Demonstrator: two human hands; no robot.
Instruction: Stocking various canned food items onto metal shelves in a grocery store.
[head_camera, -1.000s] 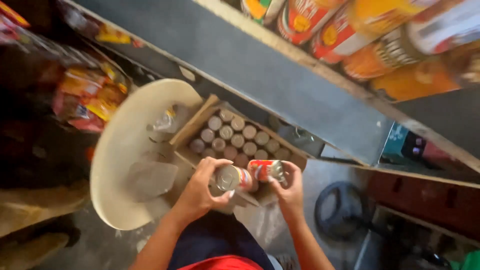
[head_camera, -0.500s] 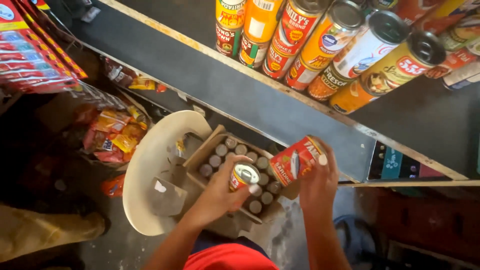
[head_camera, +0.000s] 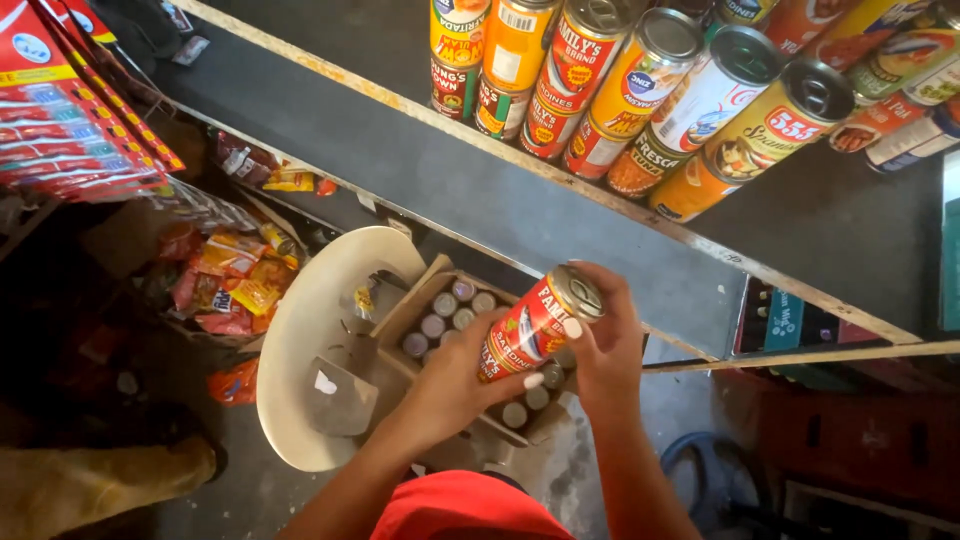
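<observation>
Both hands meet at the centre of the view around one red can (head_camera: 535, 325), which lies tilted with its silver top toward two o'clock. The left hand (head_camera: 455, 385) cups the can's lower body from seven o'clock, its fingers curled and clamped on the label. The right hand (head_camera: 605, 345) closes on the upper end from four o'clock, thumb and fingers pressed against the rim and side. The can is held in the air above an open cardboard box (head_camera: 415, 305), where more cans (head_camera: 445, 315) stand upright in rows, only their round tops showing. The box rests on a cream plastic chair (head_camera: 300, 340) at nine o'clock from the hands. At twelve to two o'clock a dark shelf (head_camera: 450, 170) carries a row of stacked cans (head_camera: 640, 90) in red, yellow and orange labels. At ten o'clock lie bright snack packets (head_camera: 225, 275), with red sachet strips (head_camera: 70, 110) hanging above them.
</observation>
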